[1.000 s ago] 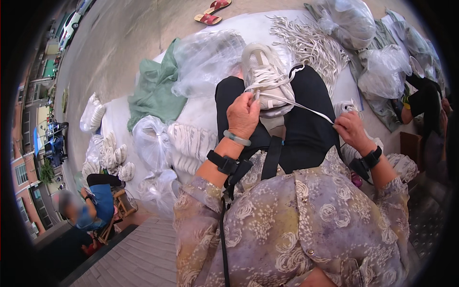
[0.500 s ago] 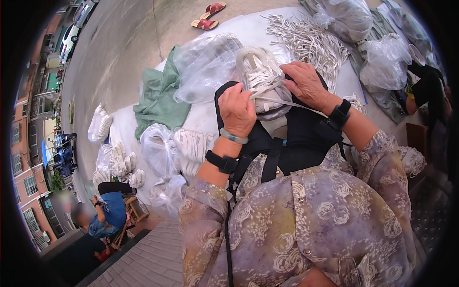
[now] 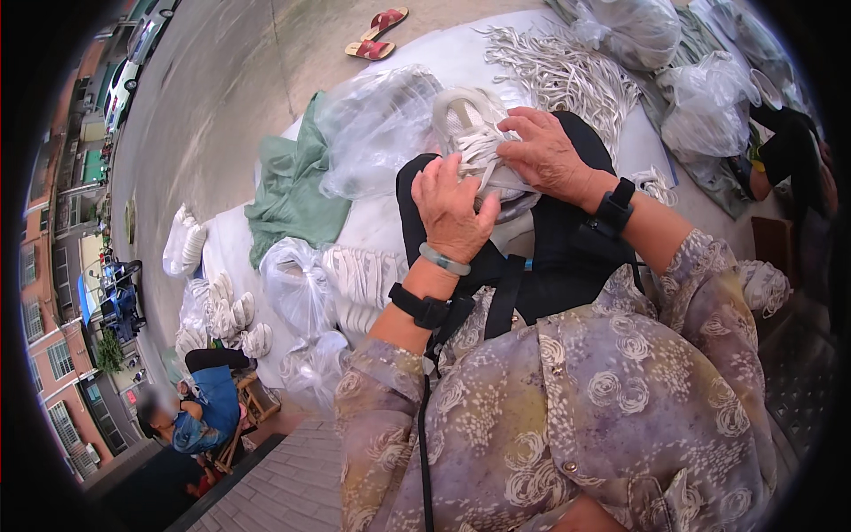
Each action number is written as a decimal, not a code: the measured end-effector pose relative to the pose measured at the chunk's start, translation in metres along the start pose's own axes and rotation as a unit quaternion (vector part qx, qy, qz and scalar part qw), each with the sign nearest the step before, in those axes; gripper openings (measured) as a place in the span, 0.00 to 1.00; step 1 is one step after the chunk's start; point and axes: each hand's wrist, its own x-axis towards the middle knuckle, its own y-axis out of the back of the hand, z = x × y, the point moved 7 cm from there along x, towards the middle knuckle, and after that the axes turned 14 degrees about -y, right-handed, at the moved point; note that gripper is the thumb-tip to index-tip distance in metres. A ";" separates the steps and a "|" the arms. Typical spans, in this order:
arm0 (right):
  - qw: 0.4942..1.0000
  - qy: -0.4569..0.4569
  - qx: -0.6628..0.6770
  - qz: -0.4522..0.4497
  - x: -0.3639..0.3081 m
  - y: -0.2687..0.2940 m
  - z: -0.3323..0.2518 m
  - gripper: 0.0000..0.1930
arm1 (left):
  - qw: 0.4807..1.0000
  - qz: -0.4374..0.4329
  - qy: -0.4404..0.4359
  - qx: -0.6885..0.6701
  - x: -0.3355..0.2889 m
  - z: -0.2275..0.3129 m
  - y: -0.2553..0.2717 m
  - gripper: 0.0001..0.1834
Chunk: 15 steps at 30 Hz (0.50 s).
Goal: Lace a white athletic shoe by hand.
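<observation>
A white sneaker (image 3: 449, 117) with a mesh toe rests between my knees, toe pointing away from me. Its white shoelaces (image 3: 480, 149) bunch loosely over the tongue. My left hand (image 3: 450, 208) lies along the near left side of the shoe, thumb apart from the fingers, with no lace visible in it. From the right, my right hand (image 3: 547, 158) reaches over the laces, its fingertips curled down and closed on them. The fingers partly cover the middle of the shoe.
A heap of loose white laces (image 3: 567, 75) lies beyond on the white sheet. Clear plastic bags (image 3: 377, 124) and a green cloth (image 3: 301, 182) are to the left, with rows of white shoes (image 3: 359, 277). Red sandals (image 3: 370, 50) lie farther off. Another person (image 3: 208, 408) sits at lower left.
The lace ends that were pulled out to both sides are no longer stretched. My right hand has moved in over the laces, and my left hand has loosened, its fingers unfolding.
</observation>
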 end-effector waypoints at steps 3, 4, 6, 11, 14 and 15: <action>1.000 0.001 0.014 0.004 0.002 -0.002 0.001 0.06 | 0.999 -0.023 0.014 0.037 0.006 -0.002 -0.009 0.11; 1.000 0.012 0.012 -0.001 0.001 -0.003 0.000 0.06 | 0.998 -0.033 0.016 0.048 0.008 -0.003 -0.013 0.11; 1.000 0.021 0.010 -0.005 -0.001 -0.006 -0.001 0.05 | 0.997 -0.054 0.017 0.059 0.010 -0.004 -0.020 0.10; 0.996 -0.038 0.071 -0.026 0.000 -0.013 0.006 0.09 | 0.997 -0.038 0.025 0.067 0.012 -0.007 -0.027 0.08; 0.998 -0.023 0.047 -0.022 -0.001 -0.013 0.002 0.10 | 0.997 -0.032 0.042 0.054 0.010 -0.010 -0.025 0.05; 0.998 -0.024 0.046 -0.022 -0.002 -0.013 0.001 0.10 | 0.997 -0.032 0.042 0.053 0.008 -0.012 -0.023 0.05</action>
